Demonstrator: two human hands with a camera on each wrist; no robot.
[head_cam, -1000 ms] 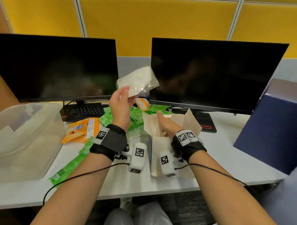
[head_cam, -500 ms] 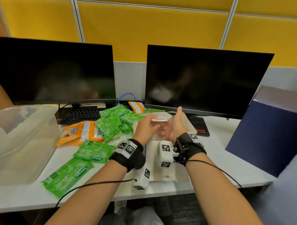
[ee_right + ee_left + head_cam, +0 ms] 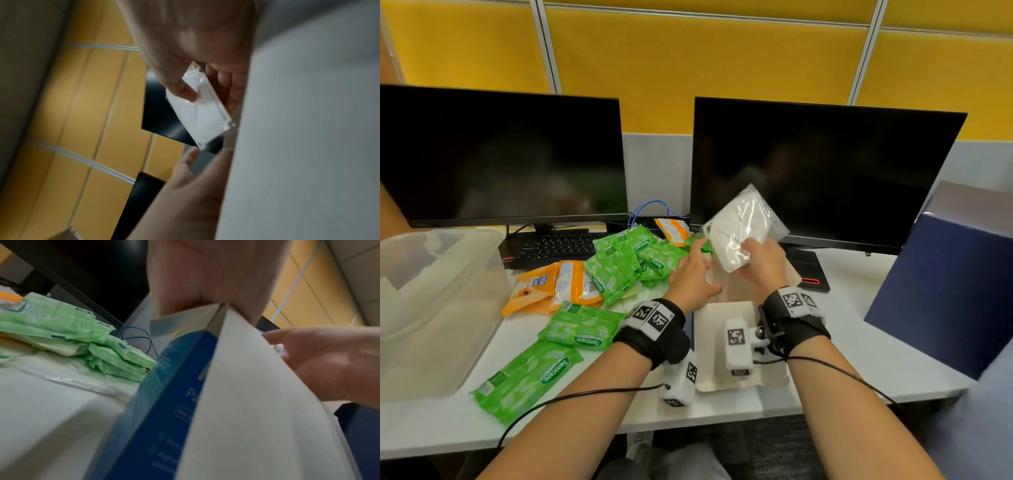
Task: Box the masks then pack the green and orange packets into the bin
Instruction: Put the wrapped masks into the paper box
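The box (image 3: 736,329) mouth is hidden behind both wrists; whether the left hand (image 3: 693,274) grips it, I can't quite tell.

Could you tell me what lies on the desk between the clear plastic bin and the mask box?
In the head view, green wipe packets and orange packets lie scattered between the bin and the box.

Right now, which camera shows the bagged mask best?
The head view: the whole bagged mask shows, held by the right hand. The right wrist view shows it blurred and edge-on; the left wrist view shows barely a plastic sliver.
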